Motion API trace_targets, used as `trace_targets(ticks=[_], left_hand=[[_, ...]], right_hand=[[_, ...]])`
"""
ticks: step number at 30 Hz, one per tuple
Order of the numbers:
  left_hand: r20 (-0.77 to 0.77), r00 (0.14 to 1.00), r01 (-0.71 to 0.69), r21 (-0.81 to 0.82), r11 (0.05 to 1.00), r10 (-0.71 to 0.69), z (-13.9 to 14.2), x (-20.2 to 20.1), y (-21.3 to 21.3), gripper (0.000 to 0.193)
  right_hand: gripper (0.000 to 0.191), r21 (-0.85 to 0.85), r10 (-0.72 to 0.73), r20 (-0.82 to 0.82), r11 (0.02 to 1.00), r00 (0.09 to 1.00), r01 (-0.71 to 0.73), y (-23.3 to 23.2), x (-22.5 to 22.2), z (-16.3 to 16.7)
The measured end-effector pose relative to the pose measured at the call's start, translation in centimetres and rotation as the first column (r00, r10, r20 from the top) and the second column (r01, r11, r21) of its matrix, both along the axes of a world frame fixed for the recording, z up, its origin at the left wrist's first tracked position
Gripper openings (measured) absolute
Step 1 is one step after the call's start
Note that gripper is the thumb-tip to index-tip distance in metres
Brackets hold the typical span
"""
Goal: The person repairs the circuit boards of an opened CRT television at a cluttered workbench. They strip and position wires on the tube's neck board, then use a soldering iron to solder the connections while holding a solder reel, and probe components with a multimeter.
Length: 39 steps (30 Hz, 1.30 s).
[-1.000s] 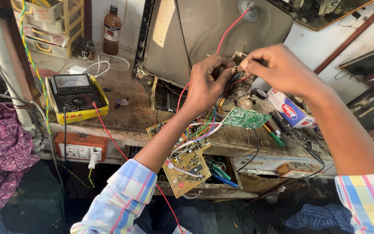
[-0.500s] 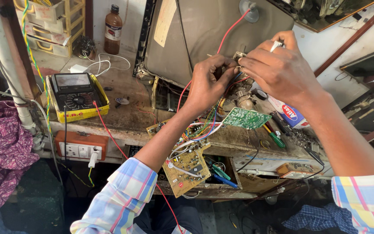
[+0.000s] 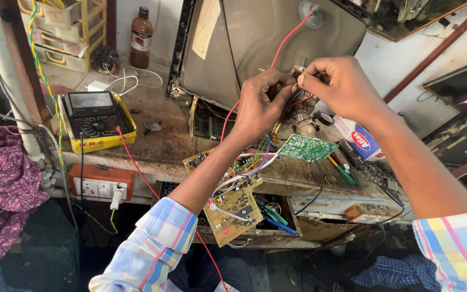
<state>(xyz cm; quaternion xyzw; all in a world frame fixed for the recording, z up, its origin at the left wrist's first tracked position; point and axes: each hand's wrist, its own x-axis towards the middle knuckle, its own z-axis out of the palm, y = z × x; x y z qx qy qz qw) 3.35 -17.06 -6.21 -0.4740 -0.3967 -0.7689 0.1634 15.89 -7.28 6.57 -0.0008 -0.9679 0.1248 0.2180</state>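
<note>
Both hands meet at the narrow neck at the back of the grey, funnel-shaped picture tube (image 3: 255, 48), which stands tilted on the stained wooden workbench (image 3: 158, 135). The left hand (image 3: 258, 105) comes up from below with its fingers curled shut around the cluster of wires and small metal parts on the neck (image 3: 301, 111). The right hand (image 3: 341, 89) reaches in from the right; its thumb and forefinger are pinched together on a small metal part (image 3: 298, 73) at the top of that cluster, though just what it is cannot be told at this size.

The relation that matters: the pinched part sits directly between the two hands, just above the left hand's knuckles and at the right hand's fingertips, so both are about equally close. The neck's long axis runs down and toward the person, away from the tube's broad back. A thin red wire (image 3: 287, 38) arcs from that spot up to the round suction cap (image 3: 312, 13) on the tube's shell.

Below the hands, a small green circuit board (image 3: 306, 147) hangs on its wires, and a larger tan circuit board (image 3: 233, 208) dangles over the bench edge. A yellow-cased analogue multimeter (image 3: 95, 119) lies well apart to the left.

Against half a second ago, the right hand sits lower and flatter — then it was raised with a pale, slim object showing above its fingers; now its fingertips are down at the neck, touching the left hand's.
</note>
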Motion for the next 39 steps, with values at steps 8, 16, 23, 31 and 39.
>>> trace_targets(ticks=[8,16,23,31,39], left_hand=[[-0.002,1.000,0.013,0.004,1.000,-0.013,-0.1,-0.2,-1.0,0.011],[0.018,0.998,0.058,0.004,0.998,-0.058,-0.1,0.0,-0.5,0.012],[0.013,1.000,0.016,-0.003,1.000,-0.016,0.5,0.1,0.9,0.012],[-0.024,1.000,-0.008,0.038,0.999,0.009,0.9,0.1,3.0,0.010],[0.023,0.997,0.079,0.017,0.997,-0.079,0.5,-0.5,3.0,0.009]], right_hand=[[0.020,0.814,0.270,-0.165,0.580,0.949,-0.024,-2.6,3.0,1.1],[0.012,0.950,0.324,-0.131,0.313,0.937,0.025,-2.5,2.5,0.6],[0.007,0.623,0.171,-0.139,0.780,0.975,-0.048,1.3,1.8,0.3],[0.020,-0.136,-0.064,0.111,0.987,0.992,0.079,4.0,1.1,1.7],[0.015,0.884,0.278,-0.142,0.468,0.950,-0.005,1.9,2.5,1.5]])
